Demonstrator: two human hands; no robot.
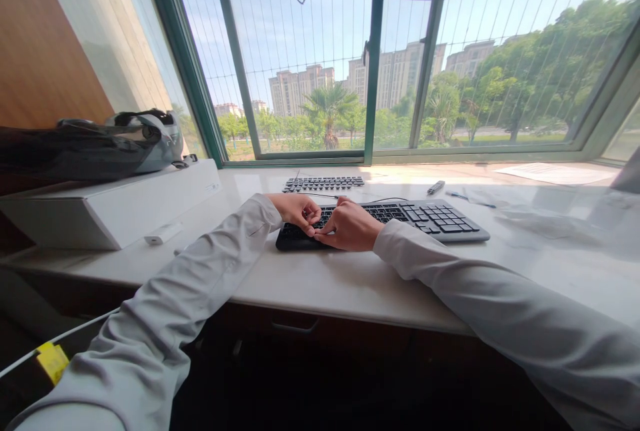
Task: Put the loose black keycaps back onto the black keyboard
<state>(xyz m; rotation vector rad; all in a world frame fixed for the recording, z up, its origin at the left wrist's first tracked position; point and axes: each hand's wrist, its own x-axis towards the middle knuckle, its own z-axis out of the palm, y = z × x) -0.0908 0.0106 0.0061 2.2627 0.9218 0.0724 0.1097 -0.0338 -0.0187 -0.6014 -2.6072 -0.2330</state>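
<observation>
A black keyboard (440, 217) lies lengthwise before me on the white desk. Over its left part, my left hand (299, 211) is closed in a pinch, thumb and fingertips together. My right hand (350, 225) is closed as well, its fingertips meeting those of the left just above the keys. Whatever is between the fingers is too small or hidden to make out. Behind the keyboard, small black keycaps (323, 183) are laid out in rows. Both hands cover much of the keyboard's left half.
A white box (110, 207) with a dark bag (100, 147) on it stands at the left. A small white object (163, 233) lies beside it. Back right are a small grey stick-shaped object (436, 187), a pen-like item (470, 199), clear plastic (550, 224) and paper (557, 173).
</observation>
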